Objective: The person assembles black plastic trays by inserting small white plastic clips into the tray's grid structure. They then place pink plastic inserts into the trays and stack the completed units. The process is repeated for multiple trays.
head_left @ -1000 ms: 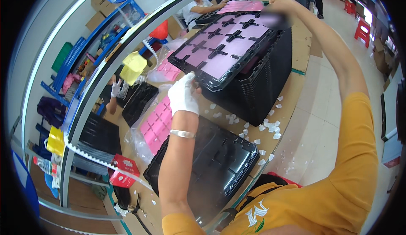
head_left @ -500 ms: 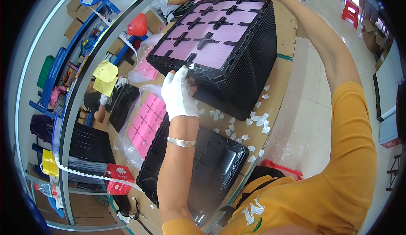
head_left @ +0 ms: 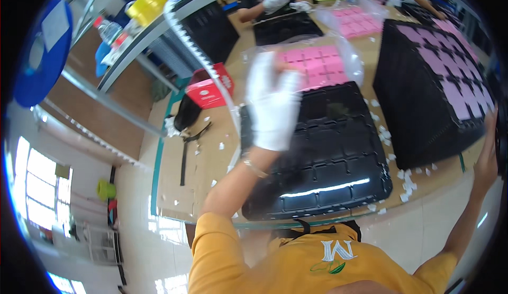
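Note:
A black molded plastic tray (head_left: pixel 338 151) lies on the table in front of me, its surface divided into shallow compartments. Over its far left part is my left hand (head_left: pixel 272 106), white-gloved and blurred, with thumb and fingers apart and nothing visible in them. At the far right a tall stack of black trays (head_left: pixel 418 98) stands, pink sheets (head_left: pixel 450 77) showing in its top. My right hand (head_left: pixel 489 130) is against the stack's near right corner; its fingers are partly hidden at the picture's edge. Beyond the flat tray, a pink partitioned sheet (head_left: pixel 317 64) lies in clear plastic film (head_left: pixel 353 64).
A red box (head_left: pixel 211 90) stands left of the tray, near a black strap (head_left: pixel 184 161). White scraps (head_left: pixel 407 183) are scattered round the stack. Across the table, a co-worker's gloved hands (head_left: pixel 278 1) are over another black tray (head_left: pixel 286 28). A metal frame (head_left: pixel 211 0) crosses above.
The view has swung left. My left hand has left the stack's near side and moved over the flat black tray. My right hand has come from the stack's far corner to its near right corner.

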